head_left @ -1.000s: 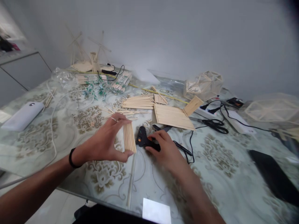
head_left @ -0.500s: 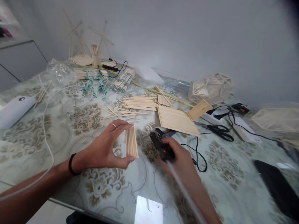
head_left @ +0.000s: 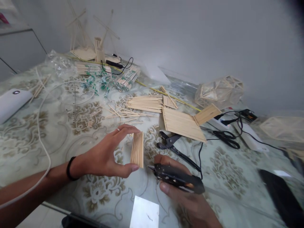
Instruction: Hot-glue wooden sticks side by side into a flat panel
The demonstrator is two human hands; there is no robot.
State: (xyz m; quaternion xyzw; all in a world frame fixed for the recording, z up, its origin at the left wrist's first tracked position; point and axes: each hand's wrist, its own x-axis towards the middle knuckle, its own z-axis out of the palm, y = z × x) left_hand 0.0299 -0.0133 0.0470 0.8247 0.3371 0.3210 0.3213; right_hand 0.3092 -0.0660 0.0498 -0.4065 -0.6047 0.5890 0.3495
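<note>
Between thumb and fingertips my left hand [head_left: 114, 152] grips a small panel of wooden sticks [head_left: 137, 149] laid side by side, tilted above the table. My right hand [head_left: 180, 180] is closed around a black glue gun [head_left: 178, 178], whose metal nozzle points left at the panel's lower right edge, a small gap apart. Beyond the right hand lie black-handled pliers [head_left: 169, 142] on the table. Behind them rests a larger stick panel [head_left: 182, 123] with a smaller piece [head_left: 207, 114] joined upright at its right end.
Loose sticks [head_left: 144, 103] lie behind the left hand. Scissors [head_left: 225, 137], cables and a power strip [head_left: 219, 123] are at right, with a dark phone-like slab [head_left: 280, 193] nearer me. A white card [head_left: 144, 212] sits at the front edge. Stick models [head_left: 99, 52] stand at the back.
My right hand has turned the glue gun so its nozzle points left towards the panel, uncovering the pliers. The left hand has tilted the panel and shifted slightly right.
</note>
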